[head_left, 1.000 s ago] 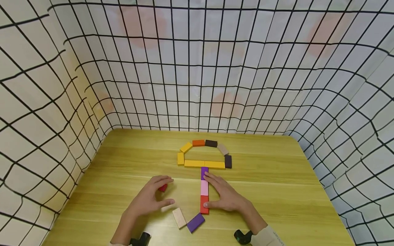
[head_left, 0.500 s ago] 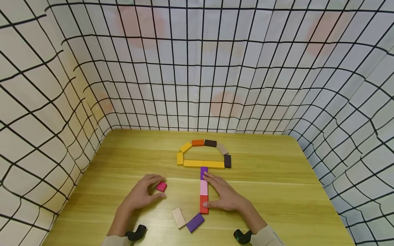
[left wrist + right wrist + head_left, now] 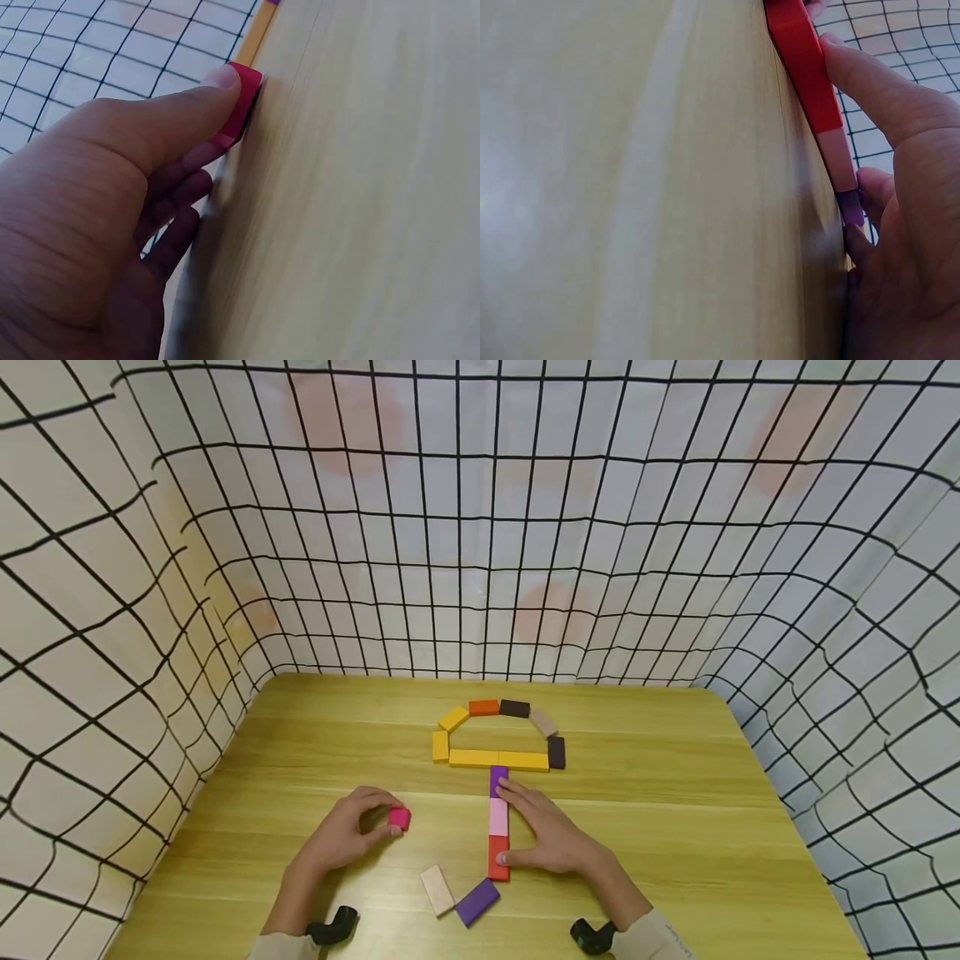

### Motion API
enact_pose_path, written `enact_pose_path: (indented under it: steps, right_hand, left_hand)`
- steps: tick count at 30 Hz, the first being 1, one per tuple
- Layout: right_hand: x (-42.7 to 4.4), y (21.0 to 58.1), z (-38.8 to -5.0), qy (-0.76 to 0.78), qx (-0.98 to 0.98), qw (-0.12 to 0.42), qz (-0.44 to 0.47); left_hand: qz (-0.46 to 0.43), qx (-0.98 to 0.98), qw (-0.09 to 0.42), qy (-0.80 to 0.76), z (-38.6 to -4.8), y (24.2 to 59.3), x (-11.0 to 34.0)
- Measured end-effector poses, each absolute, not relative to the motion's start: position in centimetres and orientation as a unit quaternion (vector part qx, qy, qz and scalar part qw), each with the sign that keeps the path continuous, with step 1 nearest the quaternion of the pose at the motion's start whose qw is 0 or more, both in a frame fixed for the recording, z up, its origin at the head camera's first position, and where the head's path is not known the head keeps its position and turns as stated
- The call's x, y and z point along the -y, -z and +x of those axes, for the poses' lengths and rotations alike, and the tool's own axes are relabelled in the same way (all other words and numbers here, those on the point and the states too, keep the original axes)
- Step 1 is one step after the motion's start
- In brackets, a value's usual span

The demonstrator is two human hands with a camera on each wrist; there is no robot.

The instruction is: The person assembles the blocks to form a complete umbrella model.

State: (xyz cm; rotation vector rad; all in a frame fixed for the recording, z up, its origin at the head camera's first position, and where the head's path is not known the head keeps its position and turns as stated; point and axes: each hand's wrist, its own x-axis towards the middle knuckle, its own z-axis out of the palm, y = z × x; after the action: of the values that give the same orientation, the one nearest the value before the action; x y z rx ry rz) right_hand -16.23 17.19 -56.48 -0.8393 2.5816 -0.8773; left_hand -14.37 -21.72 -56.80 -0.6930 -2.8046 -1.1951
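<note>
My left hand [image 3: 341, 831] pinches a magenta block [image 3: 400, 818] between thumb and fingers at the left of the table. In the left wrist view the thumb lies against one end of this block [image 3: 241, 101]. My right hand [image 3: 551, 835] rests beside a straight column of blocks. Its thumb touches the red block [image 3: 497, 870] and its fingertips touch the purple block [image 3: 498, 772]; a pink block [image 3: 498, 817] sits between them. Just below the column lie a second purple block [image 3: 477, 902], tilted, and a pale wooden block [image 3: 437, 891].
Above the column, two long yellow blocks [image 3: 474, 758] form a straight base. An arch of yellow, orange, black and beige blocks [image 3: 543, 722] curves over it. Netting-patterned white walls [image 3: 480, 527] border the wooden table [image 3: 675, 777] at the back and sides.
My left hand has drawn back left from above the magenta block, uncovering it, then closed thumb and fingers on it. The block now sits slightly turned. The right hand has stayed in place.
</note>
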Motion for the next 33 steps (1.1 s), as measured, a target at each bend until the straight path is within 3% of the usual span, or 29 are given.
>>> enact_pose_path:
  steps: [17,33]
  right_hand:
    - [-17.2,56.6,-16.3,0.305,-0.895,0.134,-0.297]
    - [-17.3,56.7,-16.3,0.304,-0.896,0.142,-0.292]
  left_hand:
    - [-0.287,0.885,0.006,0.366,-13.7,56.8,17.6]
    - [-0.340,0.869,0.011,0.360,-13.4,57.0,17.1]
